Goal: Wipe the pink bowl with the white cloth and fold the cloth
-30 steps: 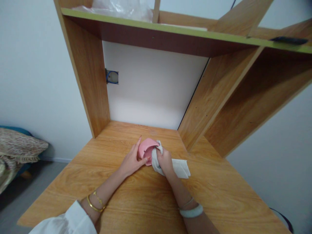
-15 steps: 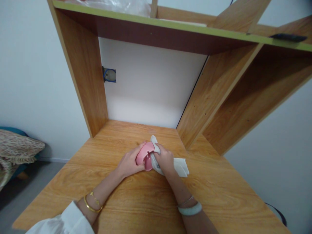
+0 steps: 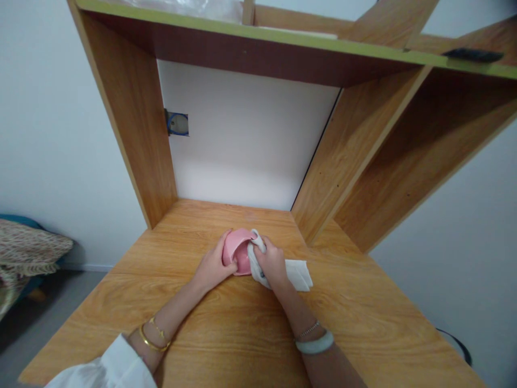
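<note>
A glossy pink bowl (image 3: 238, 242) is tipped on its side just above or on the desk, its hollow turned toward me and to the right. My left hand (image 3: 214, 265) grips it from the left, thumb at the lower rim and fingers behind the outer wall. Bunched in the closed fingers of my right hand (image 3: 272, 264) is a white cloth (image 3: 256, 268), which touches the bowl's right rim. A folded white piece (image 3: 299, 275) lies flat on the desk right of my right wrist; whether it joins the cloth is hidden.
The wood-grain desk (image 3: 242, 334) has side panels, a white back panel (image 3: 250, 140) and an overhead shelf (image 3: 242, 51). A socket box with blue wire (image 3: 177, 124) is in the back panel. A woven throw (image 3: 32, 242) hangs at far left.
The bowl has turned in my left hand, so more of its inside shows. My right hand and the cloth have shifted slightly along its rim.
</note>
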Tool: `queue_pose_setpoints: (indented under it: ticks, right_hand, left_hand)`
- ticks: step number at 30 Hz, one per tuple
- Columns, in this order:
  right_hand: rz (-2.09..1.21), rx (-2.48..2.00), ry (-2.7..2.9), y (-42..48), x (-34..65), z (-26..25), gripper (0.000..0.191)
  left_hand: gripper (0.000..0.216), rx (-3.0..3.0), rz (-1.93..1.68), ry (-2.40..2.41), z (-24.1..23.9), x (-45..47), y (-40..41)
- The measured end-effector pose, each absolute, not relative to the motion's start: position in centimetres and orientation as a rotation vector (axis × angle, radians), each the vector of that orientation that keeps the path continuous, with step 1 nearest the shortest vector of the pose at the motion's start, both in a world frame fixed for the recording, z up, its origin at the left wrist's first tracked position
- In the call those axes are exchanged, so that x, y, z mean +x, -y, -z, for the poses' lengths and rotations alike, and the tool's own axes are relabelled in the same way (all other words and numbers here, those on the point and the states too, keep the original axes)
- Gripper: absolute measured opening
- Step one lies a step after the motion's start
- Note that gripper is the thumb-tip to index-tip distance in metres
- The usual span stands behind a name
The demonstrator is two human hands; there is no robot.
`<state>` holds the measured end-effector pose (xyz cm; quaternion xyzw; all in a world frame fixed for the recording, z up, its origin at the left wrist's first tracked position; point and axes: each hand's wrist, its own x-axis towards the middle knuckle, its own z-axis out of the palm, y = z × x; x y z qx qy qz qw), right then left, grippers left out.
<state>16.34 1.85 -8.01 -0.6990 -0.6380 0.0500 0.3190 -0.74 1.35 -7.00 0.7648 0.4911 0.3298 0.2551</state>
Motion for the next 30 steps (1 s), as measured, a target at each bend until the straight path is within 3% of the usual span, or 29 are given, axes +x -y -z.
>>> queue_pose_setpoints:
  ticks: [3,8,13,18,23,30]
  right_hand:
    - [-0.017,-1.798,1.811,-1.4,16.5,7.5,0.042]
    - [-0.093,-1.828,1.845,-1.6,16.5,7.6,0.030]
    - [-0.237,-1.809,1.652,-2.3,16.6,8.5,0.031]
    - [-0.182,-1.874,1.662,-2.0,16.5,8.2,0.028]
    - [-0.006,-1.864,1.796,-1.3,16.5,7.3,0.031]
    - [-0.157,-1.824,1.705,-1.8,16.6,7.6,0.027]
  left_hand:
    - [0.076,2.227,-0.780,-1.328,6.2,-1.4,-1.2]
    - [0.074,2.231,-0.786,-1.361,6.2,-1.3,-1.1]
    - [0.088,2.133,-0.906,-1.208,7.5,-0.6,-1.3]
    - [0.080,2.120,-0.968,-1.084,7.6,-0.8,-1.6]
    - [0.084,2.231,-0.799,-1.175,6.4,-1.5,-1.4]
    - [0.079,2.192,-0.870,-1.239,7.0,-1.1,-1.2]
